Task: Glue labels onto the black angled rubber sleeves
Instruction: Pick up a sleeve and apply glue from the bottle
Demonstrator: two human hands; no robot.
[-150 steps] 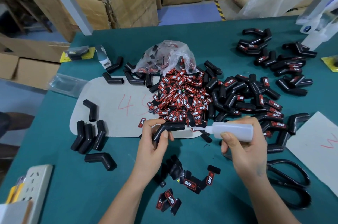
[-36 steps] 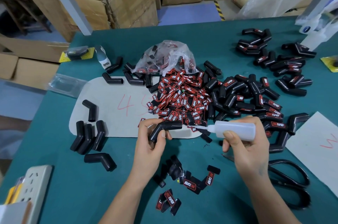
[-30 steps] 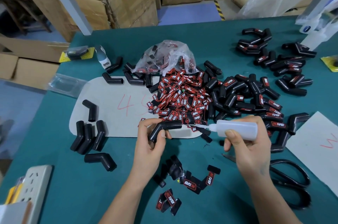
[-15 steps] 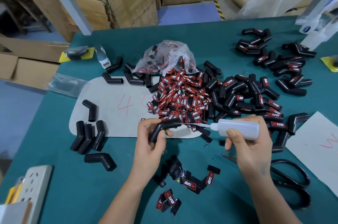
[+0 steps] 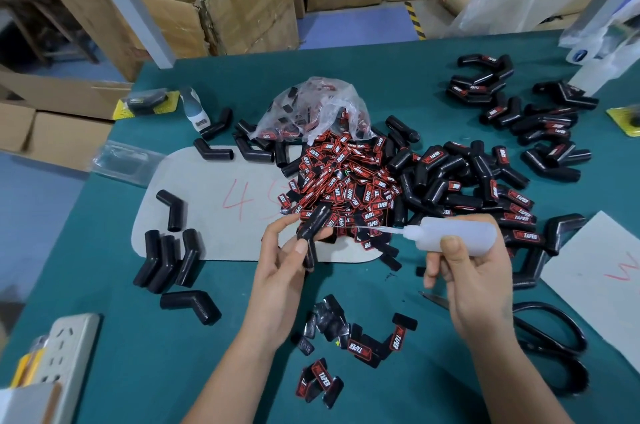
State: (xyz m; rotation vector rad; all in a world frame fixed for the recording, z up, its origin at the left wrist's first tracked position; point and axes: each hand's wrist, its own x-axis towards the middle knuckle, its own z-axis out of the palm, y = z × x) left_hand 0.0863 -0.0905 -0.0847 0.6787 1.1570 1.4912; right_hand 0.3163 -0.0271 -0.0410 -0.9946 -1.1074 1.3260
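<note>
Black rubber formed the sleeve [image 5: 311, 233], an angled tube that the left hand [image 5: 282, 271] held above the near edge of the grey mat [image 5: 207, 215]. The thumb and fingers [image 5: 277, 224] pinched the tube around its bend, thumb on the lower leg, leaving the upper leg exposed. The right hand [image 5: 474, 271] gripped the glue bottle [image 5: 457, 236], fingers curled round its translucent body, with the thin nozzle [image 5: 381, 230] pointing at the sleeve. The nozzle tip appeared just beside the upper leg, though contact could not be confirmed from this view.

Judged by its look, the sleeve was light, pliable and matte, so it should grip well but deform under a hard squeeze. Holding at the bend or lower leg would keep the glued face round and free of the fingers. The bottle was soft-walled; a light squeeze should suffice, since excess glue would run on a curved surface.

Loose labels [image 5: 346, 181], red and black, lay heaped on the mat beyond the hands, partly spilling from a clear bag [image 5: 311, 108]. Being small and thin, each is best taken by its edges. Labelled sleeves lay piled to the right [image 5: 467, 174]; bare ones lay to the left [image 5: 169, 257]. Scissors [image 5: 554, 337] rested on the desk [image 5: 138, 354] near the right wrist.
</note>
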